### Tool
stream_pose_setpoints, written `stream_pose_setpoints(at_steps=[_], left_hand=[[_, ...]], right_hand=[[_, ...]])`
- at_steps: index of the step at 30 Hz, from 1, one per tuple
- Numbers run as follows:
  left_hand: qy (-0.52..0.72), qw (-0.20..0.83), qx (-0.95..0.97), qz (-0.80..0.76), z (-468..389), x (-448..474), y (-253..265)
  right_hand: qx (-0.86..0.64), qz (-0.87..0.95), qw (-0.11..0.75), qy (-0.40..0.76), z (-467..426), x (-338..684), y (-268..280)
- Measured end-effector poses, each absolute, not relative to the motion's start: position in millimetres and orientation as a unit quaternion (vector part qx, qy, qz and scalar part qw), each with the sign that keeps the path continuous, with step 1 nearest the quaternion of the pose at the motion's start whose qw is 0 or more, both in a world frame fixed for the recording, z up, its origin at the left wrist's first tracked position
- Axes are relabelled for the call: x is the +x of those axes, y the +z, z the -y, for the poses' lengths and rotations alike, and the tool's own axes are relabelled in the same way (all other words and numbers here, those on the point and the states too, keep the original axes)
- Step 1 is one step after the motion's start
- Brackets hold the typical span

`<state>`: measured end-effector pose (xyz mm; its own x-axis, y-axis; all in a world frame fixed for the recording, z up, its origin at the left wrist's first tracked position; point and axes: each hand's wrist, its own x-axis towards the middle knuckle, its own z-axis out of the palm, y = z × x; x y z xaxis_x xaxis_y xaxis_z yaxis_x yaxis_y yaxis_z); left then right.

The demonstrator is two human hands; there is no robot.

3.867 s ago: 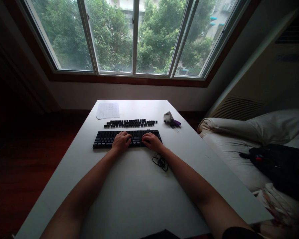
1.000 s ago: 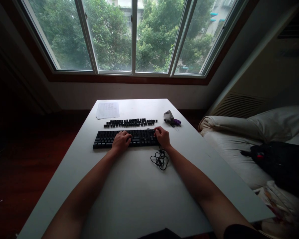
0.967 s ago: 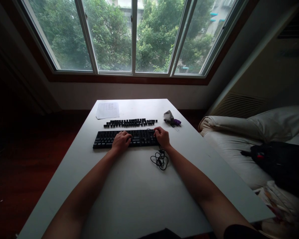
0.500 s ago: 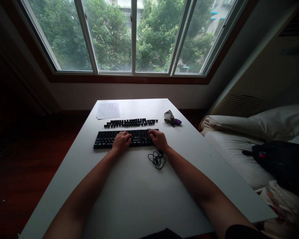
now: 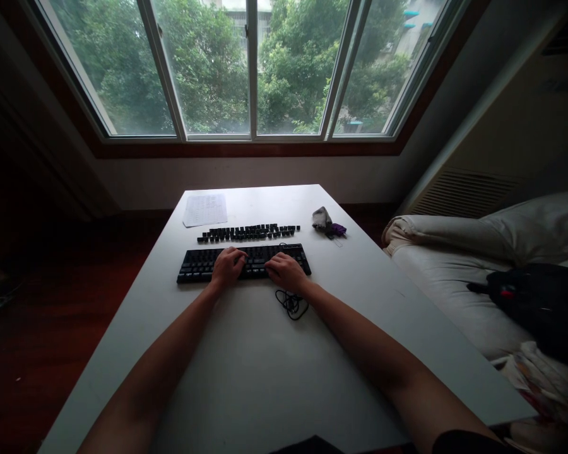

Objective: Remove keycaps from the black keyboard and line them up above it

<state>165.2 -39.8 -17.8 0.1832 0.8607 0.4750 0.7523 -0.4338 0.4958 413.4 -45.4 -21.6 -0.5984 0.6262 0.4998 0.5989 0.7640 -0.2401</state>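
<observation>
A black keyboard (image 5: 201,266) lies across the middle of the white table. My left hand (image 5: 228,265) rests over its centre-left keys with bent, loose fingers and holds nothing that I can see. Over the right half of the keyboard is my right hand (image 5: 286,271), its fingers reaching left onto the keys, also with nothing visible in it. A bundled black cable (image 5: 291,306) lies just below my right wrist. Behind the keyboard, loose black keycaps (image 5: 248,233) stand in uneven rows.
A printed paper sheet (image 5: 206,209) lies at the table's far left. A grey pouch (image 5: 320,219) and a small purple item (image 5: 337,229) sit at the far right. Beyond the table's right edge is a cream sofa (image 5: 435,265) with a dark bag (image 5: 539,302); windows are ahead.
My right hand has moved left over the keyboard, uncovering its right end. My left hand stays in nearly the same place. The view has shifted slightly.
</observation>
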Motion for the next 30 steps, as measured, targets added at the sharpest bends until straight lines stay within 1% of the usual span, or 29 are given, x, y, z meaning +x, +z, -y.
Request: stream_pose_setpoints(at_steps=[4, 8, 11, 15, 18, 24, 27, 30], left_hand=[[0.41, 0.113, 0.722, -0.546, 29.5, 157.0, -12.8], [0.429, 0.099, 0.636, -0.634, 4.1, 128.5, -8.0], [0.397, 0.058, 0.603, -0.69, -21.6, 93.4, -6.4], [0.308, 0.014, 0.595, -0.742, -53.5, 43.9, -12.4], [0.255, 0.042, 0.592, -0.763, -70.3, 18.2, -21.0], [0.23, 0.124, 0.583, -0.77, -87.5, 0.8, -31.3], [0.209, 0.127, 0.582, -0.776, -90.3, 1.7, -33.7], [0.199, 0.103, 0.591, -0.775, -89.2, 5.2, -35.9]], right_hand=[[-0.339, 0.902, 0.268, 0.001, 45.1, 413.2, -23.3], [-0.328, 0.913, 0.244, 0.002, 46.0, 411.4, -24.5], [-0.345, 0.906, 0.244, 0.007, 45.0, 410.5, -25.7], [-0.351, 0.905, 0.24, 0.018, 42.3, 412.5, -25.0], [-0.348, 0.908, 0.232, 0.022, 42.0, 414.8, -22.9], [-0.369, 0.907, 0.201, 0.012, 45.8, 413.4, -20.9], [-0.374, 0.906, 0.196, 0.008, 46.4, 412.0, -21.6], [-0.379, 0.903, 0.203, 0.007, 45.9, 411.7, -22.8]])
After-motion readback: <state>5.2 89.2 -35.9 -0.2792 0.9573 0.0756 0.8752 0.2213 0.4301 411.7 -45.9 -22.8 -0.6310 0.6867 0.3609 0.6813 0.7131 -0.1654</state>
